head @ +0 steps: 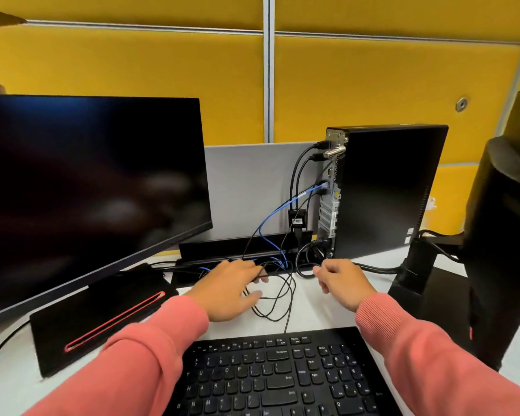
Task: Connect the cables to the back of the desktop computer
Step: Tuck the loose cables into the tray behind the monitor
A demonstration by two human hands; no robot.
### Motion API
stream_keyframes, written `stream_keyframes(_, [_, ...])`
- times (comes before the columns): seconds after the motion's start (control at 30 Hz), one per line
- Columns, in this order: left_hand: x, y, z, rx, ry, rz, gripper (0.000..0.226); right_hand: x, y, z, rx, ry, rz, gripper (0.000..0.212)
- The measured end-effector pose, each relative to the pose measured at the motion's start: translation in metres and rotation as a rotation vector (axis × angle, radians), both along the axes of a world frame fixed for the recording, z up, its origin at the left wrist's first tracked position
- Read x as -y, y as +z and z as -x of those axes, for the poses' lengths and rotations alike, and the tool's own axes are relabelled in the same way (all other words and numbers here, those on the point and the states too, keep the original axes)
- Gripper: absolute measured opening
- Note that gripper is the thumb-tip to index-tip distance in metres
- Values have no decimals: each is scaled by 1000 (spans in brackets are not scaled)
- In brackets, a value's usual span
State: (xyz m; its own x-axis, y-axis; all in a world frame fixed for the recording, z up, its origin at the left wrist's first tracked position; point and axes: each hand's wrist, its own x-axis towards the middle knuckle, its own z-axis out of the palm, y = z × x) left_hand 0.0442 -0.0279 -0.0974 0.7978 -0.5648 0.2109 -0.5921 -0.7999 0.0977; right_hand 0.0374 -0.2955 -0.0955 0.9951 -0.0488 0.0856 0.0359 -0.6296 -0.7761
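Cabling is partly in place at the rear of the desktop computer [385,187], which stands upright right of centre with its port panel turned left, towards the open gap beside the monitor [87,187]. That orientation looks deliberate: it exposes the sockets to the person working from the front.

Two black cables [297,172] are seated near the top of the panel, and a blue network cable [285,205] enters a socket at mid-height. All three droop down towards a black cable tray [222,246] along the back of the bench [318,307].

Left hand [228,291], at lower centre, lies over a tangle of thin black wires [278,298] heaped on the bench just behind the keyboard [279,376]. Its fingers [260,279] are curled round at least one strand, apparently sorting one lead from the loops; the plug end is not visible, so which lead cannot be told.

Right hand [342,282] hovers just right of the tangle, below the computer's lower ports. Its fingers are loosely bent. Something small may sit at the tip of the forefinger, but the view is too soft to confirm, so I cannot tell whether it holds anything.

Judgement: the task is under way but unfinished, since loose wire remains on the bench. Risk lies in the knotting; pulling one strand could drag the seated blue cable or snag its neighbours.

A second monitor [502,235] on an arm occupies the right edge.
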Motion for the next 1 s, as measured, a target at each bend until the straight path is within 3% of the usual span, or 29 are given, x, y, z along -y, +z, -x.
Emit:
stream_keyframes(0.2, [20,-22,9,-147,62,-14,59,-3,1,-5,-4,-3,-164,30])
stream_keyframes(0.33, [27,-28,8,-103,64,-50,45,1,5,-7,-10,-58,-369,32])
stream_keyframes(0.43, [30,-32,4,-35,59,-79,25,6,4,-11,26,-96,-403,33])
stream_keyframes(0.5, [29,-35,0,-15,58,-104,15,9,1,-15,49,-137,-371,32])
stream_keyframes(0.7, [22,-33,-7,33,69,-84,15,1,-4,-17,73,-159,-82,29])
stream_keyframes(0.9, [13,-19,-12,233,59,-35,10,-11,-2,-25,52,-94,185,16])
stream_keyframes(1.0, [9,-12,-15,366,65,0,8,-13,2,-31,56,-51,229,28])
